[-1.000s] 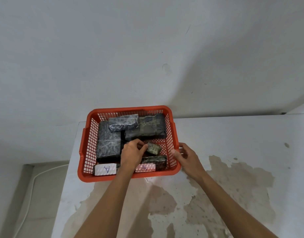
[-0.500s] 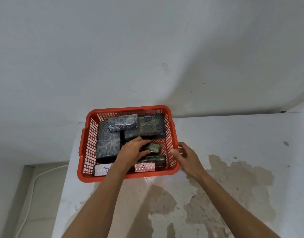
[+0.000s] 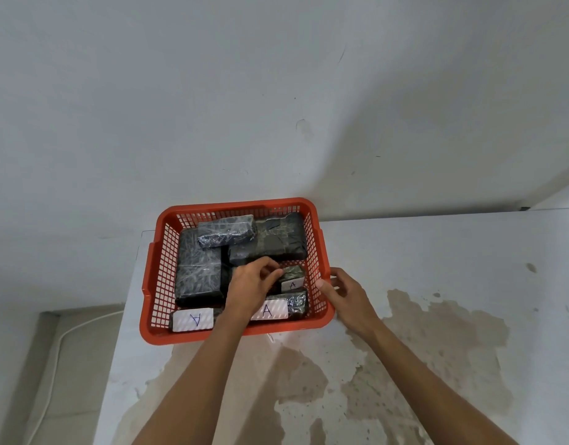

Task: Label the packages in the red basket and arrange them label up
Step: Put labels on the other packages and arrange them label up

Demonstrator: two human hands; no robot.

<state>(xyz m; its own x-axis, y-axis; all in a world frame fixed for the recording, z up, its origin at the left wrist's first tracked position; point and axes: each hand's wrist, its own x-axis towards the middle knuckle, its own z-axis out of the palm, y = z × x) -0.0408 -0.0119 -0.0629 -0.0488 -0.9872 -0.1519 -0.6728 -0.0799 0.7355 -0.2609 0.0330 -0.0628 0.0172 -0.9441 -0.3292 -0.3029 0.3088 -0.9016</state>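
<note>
The red basket [image 3: 155, 277], of perforated plastic, is gripped at its right rim by the right hand [image 3: 347, 293]. A small film-wrapped package [image 3: 292, 277] is pinched by the left hand [image 3: 254, 281]; bare tabletop [image 3: 437, 252] lies rightward.

A red basket [image 3: 155, 284] sits on a white, stained surface [image 3: 437, 284] against a pale wall [image 3: 276, 91]. Inside lie dark wrapped packages: a large one [image 3: 196, 274] at the left, a smaller one [image 3: 227, 231] resting across its far end, and another large one [image 3: 270, 239] at the far right. Along the near wall, two packages show white labels marked A [image 3: 193, 319] [image 3: 270, 309]. The left hand [image 3: 254, 284] reaches into the basket, its fingers touching a small package [image 3: 293, 277] that also bears an A label. The right hand [image 3: 344, 297] rests at the basket's right rim, fingers curled, thumb against the outer wall.
</note>
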